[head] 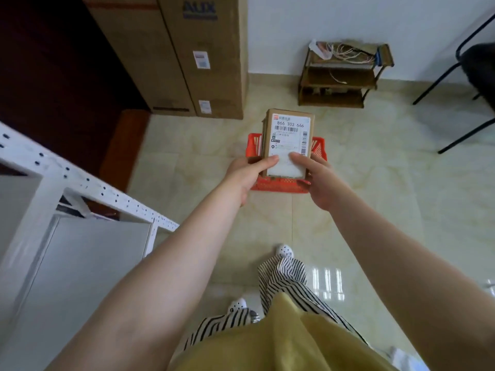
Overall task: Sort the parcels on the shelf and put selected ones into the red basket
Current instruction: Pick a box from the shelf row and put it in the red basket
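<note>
Parcel (288,140) held label-up over red basket (278,184) on floor | left hand (245,174) and right hand (318,180) closed on its near end, thumbs on label | judgement: lower level between basket walls before letting go

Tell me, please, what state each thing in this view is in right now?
parcel: held in the air in front of the basket, label facing up.
left hand: gripping the parcel's near left edge.
right hand: gripping the parcel's near right edge.
red basket: on the floor, contents mostly hidden by the parcel.
white shelf: its visible boards bare.
tall cartons: upright, closed.
</note>
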The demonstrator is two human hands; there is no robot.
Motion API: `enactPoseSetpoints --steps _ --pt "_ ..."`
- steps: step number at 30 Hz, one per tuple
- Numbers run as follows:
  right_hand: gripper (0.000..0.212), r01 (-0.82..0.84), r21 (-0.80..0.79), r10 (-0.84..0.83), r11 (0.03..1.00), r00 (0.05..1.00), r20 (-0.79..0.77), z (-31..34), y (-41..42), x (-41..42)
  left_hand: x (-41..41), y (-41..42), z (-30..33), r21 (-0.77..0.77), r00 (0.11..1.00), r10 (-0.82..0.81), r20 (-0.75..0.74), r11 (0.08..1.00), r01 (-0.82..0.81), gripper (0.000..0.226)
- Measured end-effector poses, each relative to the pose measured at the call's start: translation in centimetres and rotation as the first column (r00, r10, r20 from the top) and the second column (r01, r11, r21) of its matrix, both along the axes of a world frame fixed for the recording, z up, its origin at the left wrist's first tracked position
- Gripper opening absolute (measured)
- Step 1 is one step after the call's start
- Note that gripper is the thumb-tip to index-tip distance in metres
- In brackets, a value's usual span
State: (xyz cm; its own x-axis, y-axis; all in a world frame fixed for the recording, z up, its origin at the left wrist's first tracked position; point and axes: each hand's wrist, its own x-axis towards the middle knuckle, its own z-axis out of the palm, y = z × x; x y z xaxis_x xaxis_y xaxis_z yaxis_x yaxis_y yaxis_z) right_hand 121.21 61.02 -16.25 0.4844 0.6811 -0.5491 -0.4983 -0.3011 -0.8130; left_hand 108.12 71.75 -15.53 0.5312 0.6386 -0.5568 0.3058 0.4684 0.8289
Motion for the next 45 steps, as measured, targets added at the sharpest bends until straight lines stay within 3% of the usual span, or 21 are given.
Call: enactPoseSetpoints --steps 6,13,24,27,31,34,39,43,45 --pt "0.050 -0.045 -0.016 0.044 0.999 0.999 -0.028 -0.4 7.2 10.7 10.0 6.4 0.3 -0.080 0.999 0.040 0.000 0.996 -0.040 0.008" --pt "0.058 -0.047 -0.016 0.046 0.999 0.995 -0.087 -2.1 13.8 18.1 17.4 12.1 -1.4 -0.100 0.993 0.095 -0.072 0.990 -0.102 0.029" --pt "0.064 -0.002 -0.124 -0.021 0.992 0.983 -0.183 -11.6 24.0 27.3 27.2 23.7 -10.5 -0.164 0.984 -0.029 -0.173 0.987 0.000 0.033" --pt "0.066 0.029 -0.183 -0.070 0.983 0.973 -0.222 -18.3 26.5 28.7 29.2 25.8 -16.6 -0.168 0.968 -0.039 -0.249 0.986 -0.004 0.022" --pt "0.071 0.014 -0.298 -0.087 0.954 0.968 -0.235 -30.0 28.0 29.1 30.7 26.5 -27.9 -0.081 0.879 -0.025 -0.477 0.997 -0.016 0.051" --pt "0.067 -0.024 -0.380 -0.095 0.925 0.952 -0.292 -39.9 28.5 29.0 31.7 26.2 -37.9 -0.174 0.790 0.020 -0.613 0.972 -0.159 0.044" --pt "0.064 -0.087 -0.429 -0.046 0.899 0.956 -0.288 -55.1 29.2 28.7 31.7 26.2 -54.1 -0.260 0.807 0.082 -0.586 0.923 -0.282 0.063" --pt "0.047 -0.127 -0.400 0.011 0.908 0.960 -0.279 -63.8 30.4 28.3 30.8 26.8 -65.7 -0.260 0.785 0.080 -0.615 0.919 -0.297 0.074" --pt "0.051 -0.132 -0.379 0.037 0.916 0.968 -0.247 -67.3 31.4 28.1 30.3 27.0 -72.0 -0.241 0.771 0.102 -0.628 0.917 -0.318 0.087"
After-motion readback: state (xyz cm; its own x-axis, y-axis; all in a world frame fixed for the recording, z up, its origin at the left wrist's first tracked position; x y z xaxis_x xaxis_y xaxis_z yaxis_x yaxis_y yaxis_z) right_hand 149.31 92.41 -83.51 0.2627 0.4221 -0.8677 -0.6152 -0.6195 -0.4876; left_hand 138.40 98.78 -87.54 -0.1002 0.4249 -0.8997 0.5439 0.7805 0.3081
